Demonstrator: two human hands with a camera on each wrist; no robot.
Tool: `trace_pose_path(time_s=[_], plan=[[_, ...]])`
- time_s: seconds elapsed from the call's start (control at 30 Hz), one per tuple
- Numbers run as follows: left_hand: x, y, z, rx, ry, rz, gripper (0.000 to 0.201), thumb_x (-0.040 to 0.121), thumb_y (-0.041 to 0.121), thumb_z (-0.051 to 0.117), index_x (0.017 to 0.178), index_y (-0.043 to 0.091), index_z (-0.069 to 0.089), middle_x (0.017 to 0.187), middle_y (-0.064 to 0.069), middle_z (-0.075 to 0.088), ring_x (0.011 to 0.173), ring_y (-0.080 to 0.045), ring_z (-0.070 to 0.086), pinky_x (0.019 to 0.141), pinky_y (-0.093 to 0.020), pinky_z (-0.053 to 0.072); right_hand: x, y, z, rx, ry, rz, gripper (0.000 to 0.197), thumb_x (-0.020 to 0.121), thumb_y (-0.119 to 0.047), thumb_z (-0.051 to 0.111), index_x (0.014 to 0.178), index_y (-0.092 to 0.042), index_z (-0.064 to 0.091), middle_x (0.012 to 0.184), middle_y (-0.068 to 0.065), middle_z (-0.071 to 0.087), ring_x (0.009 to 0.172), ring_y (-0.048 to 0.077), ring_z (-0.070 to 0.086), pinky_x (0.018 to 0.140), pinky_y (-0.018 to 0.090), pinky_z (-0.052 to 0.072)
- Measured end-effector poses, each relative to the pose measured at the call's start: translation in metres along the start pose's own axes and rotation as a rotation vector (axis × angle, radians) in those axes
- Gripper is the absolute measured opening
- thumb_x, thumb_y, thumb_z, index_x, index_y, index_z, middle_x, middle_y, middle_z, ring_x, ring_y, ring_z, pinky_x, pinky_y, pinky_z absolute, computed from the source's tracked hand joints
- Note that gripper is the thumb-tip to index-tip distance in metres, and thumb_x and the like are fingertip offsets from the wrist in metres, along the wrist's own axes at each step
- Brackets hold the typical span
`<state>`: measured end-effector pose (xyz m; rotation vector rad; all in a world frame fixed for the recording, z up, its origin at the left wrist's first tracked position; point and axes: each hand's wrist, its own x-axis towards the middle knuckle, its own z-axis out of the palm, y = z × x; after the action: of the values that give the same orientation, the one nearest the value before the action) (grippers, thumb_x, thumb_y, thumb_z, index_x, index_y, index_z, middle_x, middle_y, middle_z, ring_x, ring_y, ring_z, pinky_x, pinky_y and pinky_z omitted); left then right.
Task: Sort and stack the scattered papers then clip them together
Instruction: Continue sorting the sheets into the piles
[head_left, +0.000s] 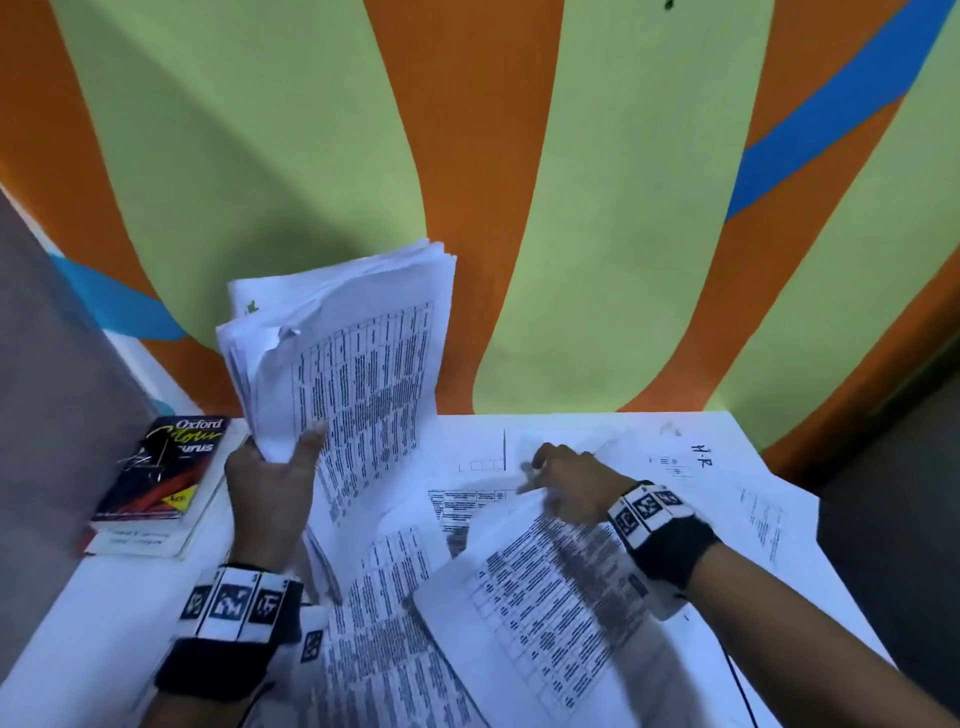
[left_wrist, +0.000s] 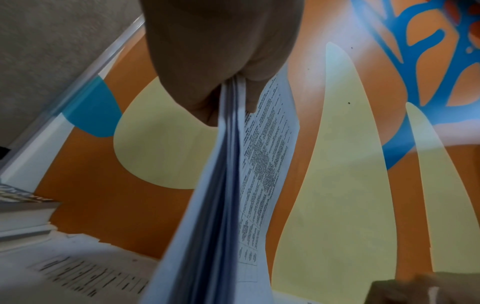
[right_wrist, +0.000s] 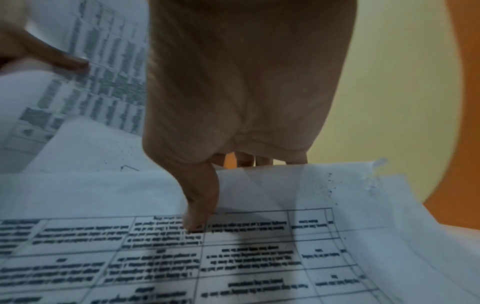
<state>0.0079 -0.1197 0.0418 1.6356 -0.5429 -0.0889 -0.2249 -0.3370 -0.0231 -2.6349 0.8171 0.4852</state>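
Observation:
My left hand (head_left: 280, 457) grips the lower corner of a thick stack of printed papers (head_left: 343, 353) and holds it upright above the table's left side. In the left wrist view the stack (left_wrist: 223, 185) runs edge-on out of that hand (left_wrist: 233, 80). My right hand (head_left: 556, 478) pinches the far edge of one sheet with a printed table (head_left: 545, 587), which curves up off the desk. The right wrist view shows the thumb (right_wrist: 197, 216) on top of this sheet (right_wrist: 259, 257) and the other fingers behind its edge. More loose sheets (head_left: 395, 649) lie scattered beneath. A black binder clip (head_left: 156, 447) lies on a book.
An Oxford thesaurus (head_left: 156, 467) sits on a second book at the left edge of the white table (head_left: 104, 613). Further sheets (head_left: 753, 499) lie at the right. An orange, green and blue painted wall (head_left: 623, 208) stands right behind the table. A grey panel (head_left: 52, 389) borders the left.

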Motion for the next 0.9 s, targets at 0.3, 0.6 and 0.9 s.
trace_pose_path(time_s=[0.3, 0.6, 0.9], plan=[[0.002, 0.000, 0.000, 0.008, 0.010, -0.021, 0.018, 0.082, 0.019, 0.074, 0.083, 0.005, 0.064, 0.081, -0.012, 0.065, 0.074, -0.021, 0.059, 0.072, -0.032, 0.046, 0.035, -0.035, 0.019, -0.073, 0.064, 0.028, 0.043, 0.081, -0.017, 0.063, 0.125, -0.018, 0.063, 0.128, 0.013, 0.043, 0.117, 0.033, 0.046, 0.096, 0.045, 0.044], [0.000, -0.006, -0.002, -0.022, 0.034, -0.012, 0.022, 0.081, 0.020, 0.075, 0.086, 0.001, 0.067, 0.079, -0.011, 0.066, 0.072, -0.020, 0.059, 0.072, -0.032, 0.046, 0.042, -0.037, 0.005, -0.033, 0.015, 0.146, 0.046, 0.080, -0.014, 0.068, 0.125, -0.011, 0.061, 0.124, 0.014, 0.051, 0.104, 0.032, 0.059, 0.090, 0.040, 0.052], [0.003, -0.007, -0.004, -0.012, 0.034, -0.010, 0.021, 0.081, 0.022, 0.074, 0.076, 0.006, 0.062, 0.072, -0.012, 0.063, 0.068, -0.022, 0.058, 0.068, -0.034, 0.046, 0.037, -0.029, 0.014, -0.028, 0.046, 0.076, 0.048, 0.083, -0.016, 0.062, 0.131, -0.017, 0.058, 0.130, 0.014, 0.037, 0.118, 0.036, 0.038, 0.096, 0.046, 0.046]])
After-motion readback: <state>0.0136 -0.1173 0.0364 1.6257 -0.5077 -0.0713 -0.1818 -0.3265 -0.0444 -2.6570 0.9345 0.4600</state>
